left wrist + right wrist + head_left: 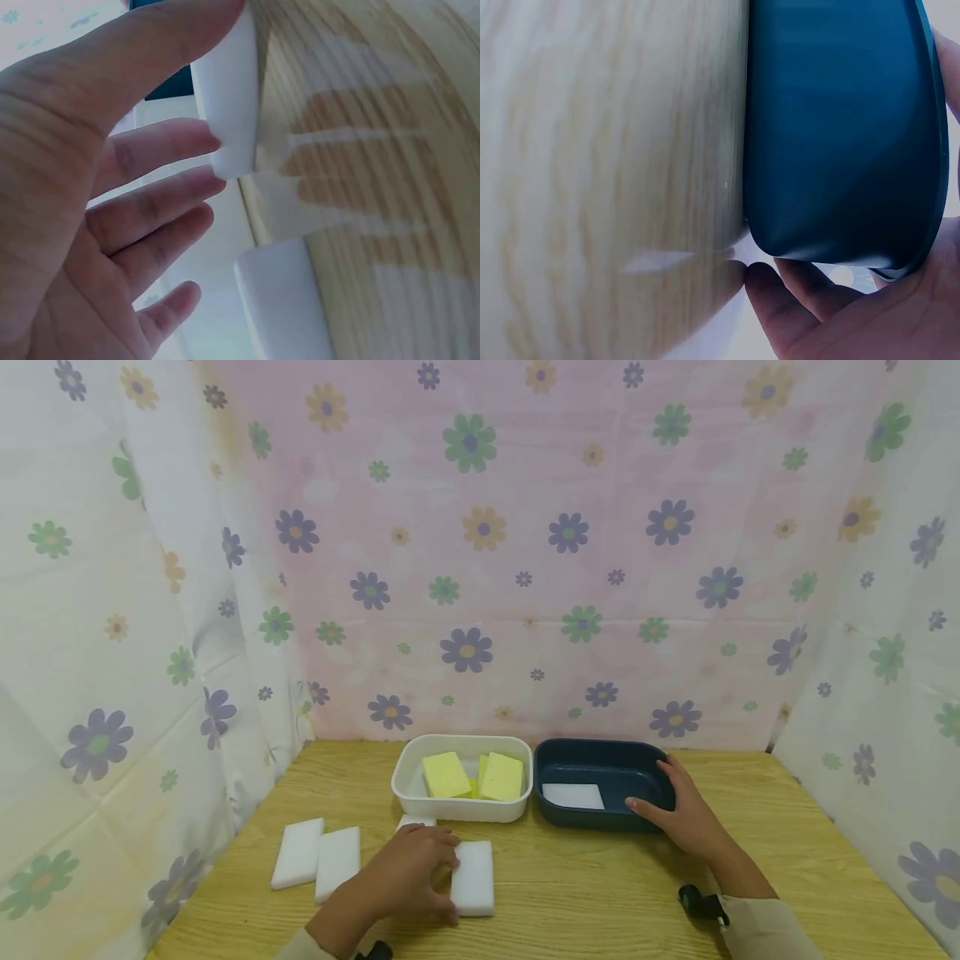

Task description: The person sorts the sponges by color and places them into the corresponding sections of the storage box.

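Note:
My left hand [408, 872] is over the table beside a flat white sponge [472, 878]. Its thumb and fingertips are right at the sponge's left side, with the fingers loosely bent in the left wrist view. Another white sponge [417, 820] is partly hidden behind that hand. On the right, my right hand [690, 814] grips the right end of a dark blue tub [600, 817], thumb over the near rim and fingers at the far corner. Inside this tub lies one white sponge [573, 796]. The right wrist view shows fingers against the tub's outer end [840, 150].
A white tub [461, 811] holding several yellow sponges [446, 775] stands beside the blue one. Two more white sponges [298, 853] lie at the left of the wooden table [585, 893]. Flowered cloth [517, 610] hangs behind and along both sides.

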Action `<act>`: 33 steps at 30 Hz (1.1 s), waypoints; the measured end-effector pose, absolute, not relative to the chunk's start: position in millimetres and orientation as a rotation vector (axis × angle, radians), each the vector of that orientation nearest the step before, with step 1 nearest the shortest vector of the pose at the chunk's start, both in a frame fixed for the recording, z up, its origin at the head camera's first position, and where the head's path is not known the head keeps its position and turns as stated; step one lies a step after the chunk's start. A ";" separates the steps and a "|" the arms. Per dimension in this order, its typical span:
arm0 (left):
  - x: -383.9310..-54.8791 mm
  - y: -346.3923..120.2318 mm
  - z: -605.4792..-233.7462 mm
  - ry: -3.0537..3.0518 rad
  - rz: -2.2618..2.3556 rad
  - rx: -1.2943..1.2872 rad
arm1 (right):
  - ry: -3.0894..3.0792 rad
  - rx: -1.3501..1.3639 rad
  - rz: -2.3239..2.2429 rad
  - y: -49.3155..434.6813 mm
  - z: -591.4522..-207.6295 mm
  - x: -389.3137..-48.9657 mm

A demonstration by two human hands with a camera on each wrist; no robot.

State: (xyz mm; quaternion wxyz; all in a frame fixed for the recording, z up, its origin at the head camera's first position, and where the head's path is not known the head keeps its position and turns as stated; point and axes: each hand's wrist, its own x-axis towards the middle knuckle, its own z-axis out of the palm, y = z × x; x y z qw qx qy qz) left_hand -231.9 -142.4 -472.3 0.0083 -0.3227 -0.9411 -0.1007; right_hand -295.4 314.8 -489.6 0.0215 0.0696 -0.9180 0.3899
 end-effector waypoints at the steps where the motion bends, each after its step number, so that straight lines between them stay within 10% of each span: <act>1: -232.5 -141.4 -472.6 -2.931 -0.320 -1.007 | -2.843 0.216 1.206 315.3 -490.1 -295.4; 33: -241.3 -110.1 -454.6 -2.780 -0.509 -0.997 | -2.848 0.208 1.213 314.5 -489.3 -293.6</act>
